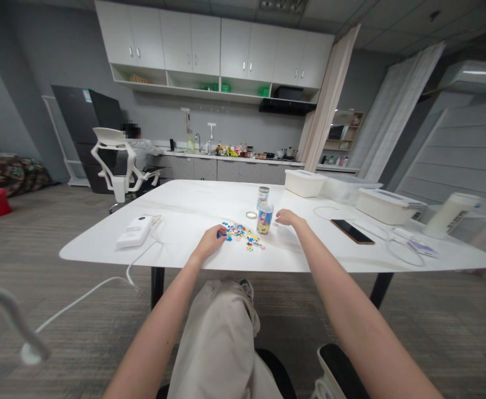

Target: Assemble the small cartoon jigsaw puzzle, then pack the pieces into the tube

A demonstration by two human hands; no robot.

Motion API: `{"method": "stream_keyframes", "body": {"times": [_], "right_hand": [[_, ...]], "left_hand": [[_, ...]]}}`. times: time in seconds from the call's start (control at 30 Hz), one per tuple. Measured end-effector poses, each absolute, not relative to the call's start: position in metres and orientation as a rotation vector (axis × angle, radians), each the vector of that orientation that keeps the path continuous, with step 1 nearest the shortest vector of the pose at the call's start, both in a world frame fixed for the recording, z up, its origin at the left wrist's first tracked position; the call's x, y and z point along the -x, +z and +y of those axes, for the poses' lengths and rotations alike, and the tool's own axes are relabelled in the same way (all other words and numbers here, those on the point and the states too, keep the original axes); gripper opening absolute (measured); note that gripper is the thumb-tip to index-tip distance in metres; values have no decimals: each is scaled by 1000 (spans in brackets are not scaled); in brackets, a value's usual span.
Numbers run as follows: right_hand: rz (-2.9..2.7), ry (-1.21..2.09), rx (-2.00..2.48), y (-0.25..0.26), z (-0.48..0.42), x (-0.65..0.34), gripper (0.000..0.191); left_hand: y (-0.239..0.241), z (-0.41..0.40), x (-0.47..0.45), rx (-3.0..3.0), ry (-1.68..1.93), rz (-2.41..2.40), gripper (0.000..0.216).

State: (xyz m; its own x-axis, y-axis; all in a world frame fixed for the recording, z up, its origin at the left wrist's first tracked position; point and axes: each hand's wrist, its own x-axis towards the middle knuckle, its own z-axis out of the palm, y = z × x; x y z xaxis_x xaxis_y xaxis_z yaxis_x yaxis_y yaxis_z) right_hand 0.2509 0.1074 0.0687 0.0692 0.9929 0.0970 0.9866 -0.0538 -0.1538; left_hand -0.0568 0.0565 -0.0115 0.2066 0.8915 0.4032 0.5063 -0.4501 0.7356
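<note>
Puzzle pieces (240,232), likely light, stiff and best pinched by their edges, spread over the white table (193,206) in a heap whose long axis slants from far left to near right, beside the upright printed can (264,220). My left hand (211,242) curls half closed at the heap's left end, my right hand (290,218) bends loosely near the can; I cannot tell whether either grips anything. Single pieces look too small to show their direction.
</note>
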Motion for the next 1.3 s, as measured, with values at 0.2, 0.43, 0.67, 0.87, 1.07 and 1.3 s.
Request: {"method": "stream_keyframes", "body": {"times": [0.2, 0.43, 0.67, 0.87, 1.07, 1.3], "right_hand": [[-1809, 5, 2161, 6, 101, -243, 32], [-1671, 49, 2062, -11, 103, -248, 28], [-1567, 137, 1997, -11, 105, -247, 31], [-1464, 190, 1876, -5, 106, -253, 18], [-1323, 94, 1512, 40, 108, -249, 33], [-1690, 128, 1374, 78, 103, -227, 21]], "left_hand": [[-13, 58, 58, -2017, 1151, 1266, 21], [-13, 61, 58, -1982, 1154, 1262, 25], [-13, 59, 58, -1980, 1172, 1257, 22], [-15, 61, 58, -1984, 1168, 1263, 24], [-16, 61, 59, -1982, 1180, 1233, 23], [-17, 63, 59, -2001, 1174, 1250, 23]]}}
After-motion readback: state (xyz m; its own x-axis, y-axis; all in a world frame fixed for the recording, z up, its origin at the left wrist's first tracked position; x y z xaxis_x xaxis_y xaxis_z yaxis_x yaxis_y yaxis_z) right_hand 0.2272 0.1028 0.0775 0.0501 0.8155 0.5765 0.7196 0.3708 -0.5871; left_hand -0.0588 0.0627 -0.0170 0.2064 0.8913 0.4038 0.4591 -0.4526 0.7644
